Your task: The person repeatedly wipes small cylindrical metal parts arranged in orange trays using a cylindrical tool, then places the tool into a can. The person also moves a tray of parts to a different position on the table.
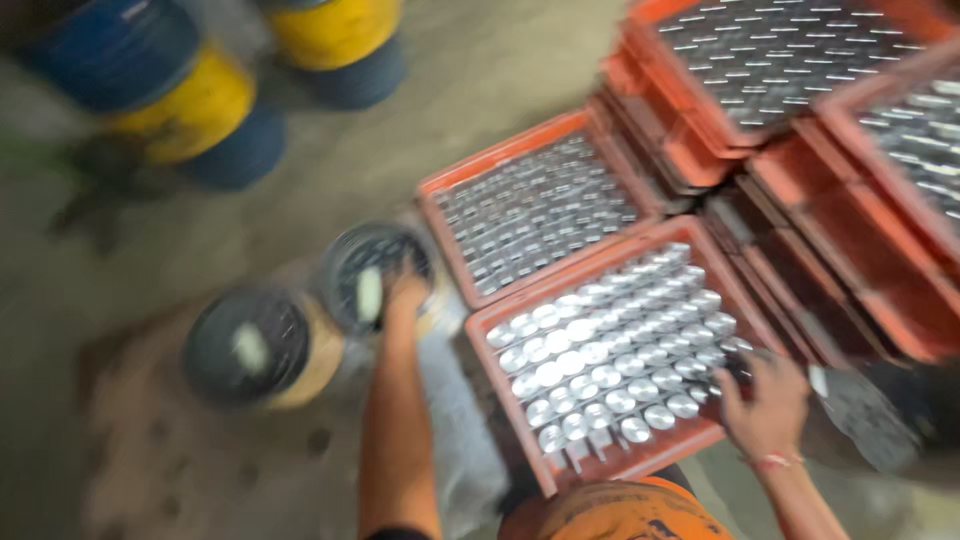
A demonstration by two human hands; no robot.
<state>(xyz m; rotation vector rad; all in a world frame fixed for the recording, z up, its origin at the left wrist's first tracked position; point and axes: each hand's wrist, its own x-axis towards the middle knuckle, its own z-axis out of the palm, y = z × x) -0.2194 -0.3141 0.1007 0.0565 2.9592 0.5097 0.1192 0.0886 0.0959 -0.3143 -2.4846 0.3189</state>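
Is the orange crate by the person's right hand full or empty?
Nearly full. The orange crate holds rows of shiny round metal pieces almost edge to edge, beside the right hand.

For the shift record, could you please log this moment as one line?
left hand: on dark round container | right hand: at orange crate edge | crate: shiny metal discs | image: blurred
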